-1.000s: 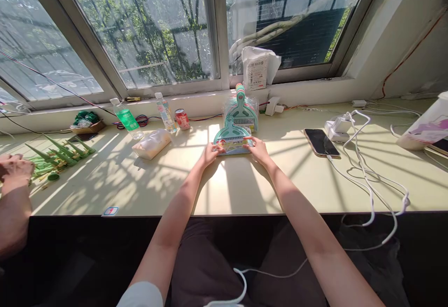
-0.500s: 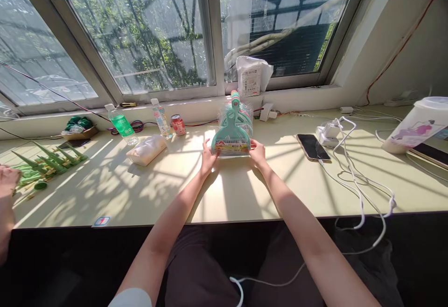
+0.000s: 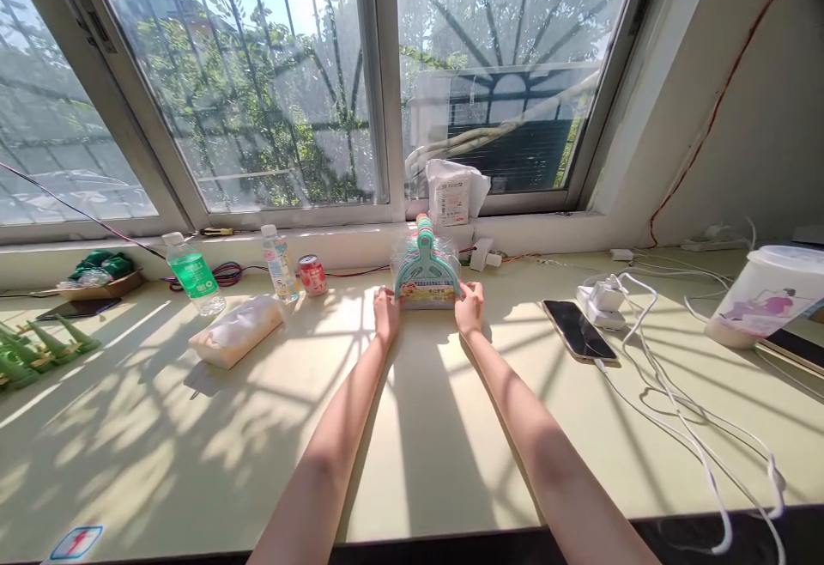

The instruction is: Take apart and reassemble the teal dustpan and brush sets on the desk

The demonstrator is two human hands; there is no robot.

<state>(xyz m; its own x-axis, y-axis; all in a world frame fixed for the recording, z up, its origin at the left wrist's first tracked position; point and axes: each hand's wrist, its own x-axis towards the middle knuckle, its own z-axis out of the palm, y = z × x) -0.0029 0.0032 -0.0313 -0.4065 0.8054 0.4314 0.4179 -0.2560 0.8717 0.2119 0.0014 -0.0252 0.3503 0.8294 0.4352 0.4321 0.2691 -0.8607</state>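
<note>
A teal mini dustpan and brush set (image 3: 426,275) in clear wrapping stands tilted up near the back of the pale yellow table (image 3: 412,428), in front of the window sill. My left hand (image 3: 386,307) grips its lower left corner, fingers closed on the edge. On the lower right corner sits my right hand (image 3: 469,306), gripping in the same way. Both arms stretch straight forward across the table.
Left of the set are a red can (image 3: 312,275), a clear bottle (image 3: 278,263), a green-label bottle (image 3: 191,273), a wrapped packet (image 3: 235,331) and green cones (image 3: 39,343). On the right lie a phone (image 3: 578,330), a charger with white cables (image 3: 669,376) and a lidded cup (image 3: 760,294).
The dustpan set has been lifted from flat to tilted upright and pushed toward the window. The view has moved forward and up; the other person's hand at the left is out of sight.
</note>
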